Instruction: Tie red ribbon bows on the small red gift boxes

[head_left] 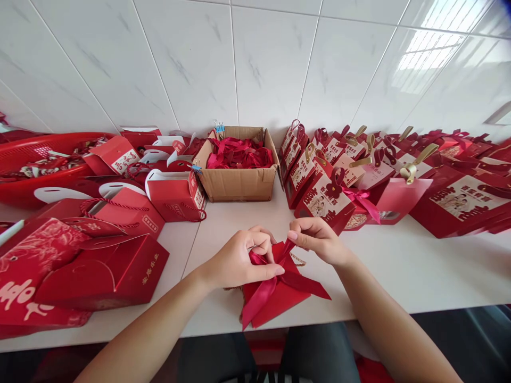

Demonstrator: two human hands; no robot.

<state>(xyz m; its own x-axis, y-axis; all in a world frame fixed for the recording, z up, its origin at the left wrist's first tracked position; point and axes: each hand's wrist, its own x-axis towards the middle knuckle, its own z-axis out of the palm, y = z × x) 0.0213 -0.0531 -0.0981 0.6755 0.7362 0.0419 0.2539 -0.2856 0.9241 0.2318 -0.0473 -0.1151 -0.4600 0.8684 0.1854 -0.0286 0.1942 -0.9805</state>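
Note:
A red gift box [275, 306] rests near the table's front edge, with a twisted cord showing at its sides. Across its top lies a dark red satin ribbon [307, 283], its two tails hanging toward me. My left hand [243, 258] is closed on the ribbon at the left of the knot, thumb over the middle of it. Between the thumb and fingers of my right hand [315, 239] a loop of the same ribbon is pinched, up and to the right of the knot. My fingers partly cover the knot.
A cardboard box [239, 185] of red ribbons stands against the tiled wall. Several red gift boxes [104, 271] crowd the left, before a red plastic basket [48, 141] of wrapped sweets. On the right are rows of finished-looking red gift boxes [325, 197] with ribbon handles.

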